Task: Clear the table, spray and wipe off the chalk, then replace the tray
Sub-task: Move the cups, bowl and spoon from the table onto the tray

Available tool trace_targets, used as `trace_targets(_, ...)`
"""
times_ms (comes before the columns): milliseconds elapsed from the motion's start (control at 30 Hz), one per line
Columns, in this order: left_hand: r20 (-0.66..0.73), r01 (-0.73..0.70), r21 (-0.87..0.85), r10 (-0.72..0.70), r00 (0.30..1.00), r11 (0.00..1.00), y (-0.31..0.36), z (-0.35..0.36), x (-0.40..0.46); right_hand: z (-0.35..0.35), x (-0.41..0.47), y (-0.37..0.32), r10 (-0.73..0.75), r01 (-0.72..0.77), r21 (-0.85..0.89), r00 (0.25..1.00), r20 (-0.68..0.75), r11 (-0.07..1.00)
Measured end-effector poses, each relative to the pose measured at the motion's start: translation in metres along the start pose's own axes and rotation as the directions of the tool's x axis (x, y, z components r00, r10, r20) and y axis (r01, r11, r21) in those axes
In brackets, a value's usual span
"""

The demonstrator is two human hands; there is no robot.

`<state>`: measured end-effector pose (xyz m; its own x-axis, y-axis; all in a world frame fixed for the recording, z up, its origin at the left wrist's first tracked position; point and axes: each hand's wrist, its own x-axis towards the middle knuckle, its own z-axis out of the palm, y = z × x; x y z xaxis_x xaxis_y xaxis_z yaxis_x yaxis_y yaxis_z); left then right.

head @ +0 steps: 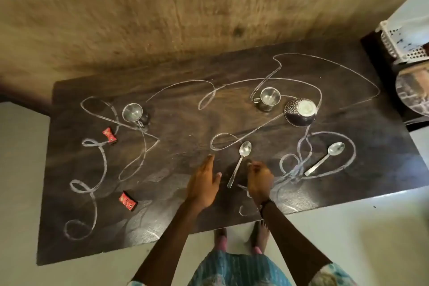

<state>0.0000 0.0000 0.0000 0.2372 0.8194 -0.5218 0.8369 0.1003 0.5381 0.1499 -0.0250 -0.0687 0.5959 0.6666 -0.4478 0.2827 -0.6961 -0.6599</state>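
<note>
Dark wood is forming the table (232, 123), and looping white chalk lines (102, 160) are running across nearly all of it. Reading from the left, I am seeing two red candy wrappers: one (109, 51) lying near the far-left chalk loops, the other (128, 201) lying nearer the front edge. Just right of the upper wrapper a steel cup (133, 112) is standing upright with its handle toward me. At the front centre I am holding my left hand (204, 183) just above the tabletop with its fingers straight and relaxed, gripping nothing. Immediately right of it a steel spoon (240, 161) is lying with its bowl pointing away, between my two hands. My right hand (258, 180) is hovering beside the spoon's handle with its fingers curled inward; I cannot tell whether they are pinching anything. Farther back, a second steel cup (268, 98) is standing upright, and a dark bowl (300, 112) is sitting overturned just beside it. Right of my hands another spoon (325, 158) is resting inside a chalk loop. At the far right edge, off the table, a white perforated basket (399, 42) is showing partly.
</note>
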Motion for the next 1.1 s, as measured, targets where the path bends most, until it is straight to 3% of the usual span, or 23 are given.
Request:
trace_targets(100, -0.030, 0.043, -0.055, -0.045, 0.999, 0.998, -0.009, 0.005, 0.003, 0.003, 0.016, -0.007, 0.127, -0.118, 0.159, 0.991, -0.050, 0.980)
trace_targets(233, -0.021, 0.062, -0.096, -0.064, 0.998, 0.993, -0.020, 0.016, 0.001, 0.017, 0.032, -0.011, 0.170, -0.162, 0.193, 0.985, -0.028, 0.968)
trace_targets(733, -0.079, 0.094, -0.124, -0.105, 0.991, 0.988, -0.056, 0.019, -0.011, 0.033, 0.048, -0.010, 0.161, -0.162, -0.006, 0.983, -0.091, 0.987)
trace_targets(967, -0.075, 0.077, -0.113, -0.086, 0.993, 0.991, -0.047, 0.021, -0.008, 0.028, 0.046, -0.005, 0.226, -0.214, 0.312, 0.974, -0.004, 0.926)
trace_targets(1100, -0.041, 0.053, -0.152, -0.060, 0.997, 0.987, -0.021, 0.025, -0.002, 0.013, 0.028, -0.016, 0.175, -0.194, 0.508, 0.981, 0.086, 0.839)
